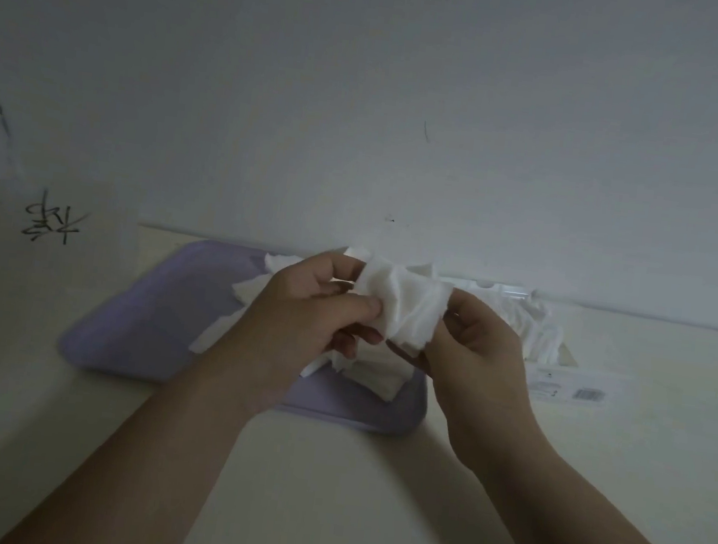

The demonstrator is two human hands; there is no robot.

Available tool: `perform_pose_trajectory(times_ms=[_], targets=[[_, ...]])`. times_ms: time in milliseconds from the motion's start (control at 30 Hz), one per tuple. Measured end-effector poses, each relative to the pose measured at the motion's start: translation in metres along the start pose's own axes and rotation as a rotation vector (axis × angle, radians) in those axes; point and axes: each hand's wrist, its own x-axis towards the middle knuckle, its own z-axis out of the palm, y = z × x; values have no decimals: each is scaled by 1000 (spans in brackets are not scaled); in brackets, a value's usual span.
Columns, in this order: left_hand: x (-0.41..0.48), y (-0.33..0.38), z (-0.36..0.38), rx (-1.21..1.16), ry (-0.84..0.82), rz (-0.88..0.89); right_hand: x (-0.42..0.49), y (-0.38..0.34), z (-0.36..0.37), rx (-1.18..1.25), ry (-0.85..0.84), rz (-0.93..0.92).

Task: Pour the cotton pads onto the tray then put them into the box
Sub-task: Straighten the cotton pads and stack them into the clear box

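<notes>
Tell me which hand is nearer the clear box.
Right. The right hand is just left of the box, at the right edge of the tray; the left hand is farther left, over the tray's middle. Both grip one bunch of cotton pads.

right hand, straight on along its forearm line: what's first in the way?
Past the cotton pads the right hand grips, probably the left hand, holding the same wad opposite; depth unclear.

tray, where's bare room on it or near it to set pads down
The tray's left half is bare, from its left rim to the loose cotton pads. The table before its near-left corner is bare too. Crowded: the tray's right half, strewn with pads, and the box.
</notes>
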Motion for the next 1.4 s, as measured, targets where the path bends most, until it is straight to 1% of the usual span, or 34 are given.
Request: perform_pose_trajectory(times_ms=[100,267,333,400,467,567,667,733,800,867,900,967,1033,1067,1133,1333,1400], targets=[[1,-5,-1,87,49,25,-2,-3,0,1,-37,11],[1,-7,0,107,119,43,-2,-4,1,14,-34,39],[1,-9,2,180,170,79,0,-6,0,85,-29,95],[0,-9,5,248,223,114,0,-10,0,172,-90,159],[-2,-7,7,265,248,127,-2,-13,1,162,-142,132],[-6,-2,11,243,182,95,-3,-8,1,130,-135,83],[-9,0,13,273,100,70,-2,-4,2,115,-109,88],[-9,-1,13,318,106,75,-1,-6,3,140,-101,117],[-9,-3,13,394,156,95,-2,-6,3,195,-169,152],[-9,-3,13,428,171,102,-3,-7,3,185,-241,146],[-9,-3,13,430,170,104,-3,-6,3,168,-244,138],[-9,-2,11,422,145,85,-1,-3,4,170,-196,155],[-7,-2,8,361,121,47,1,-3,2,182,-133,180],[-5,-2,5,342,135,37,3,-3,1,168,-110,180],[-4,-2,2,382,160,48,3,-6,-2,147,-88,179],[-8,0,11,324,31,32,-1,-18,-4,238,-160,192],[-10,-1,18,309,-23,-1,-2,-19,-3,212,-175,175]])
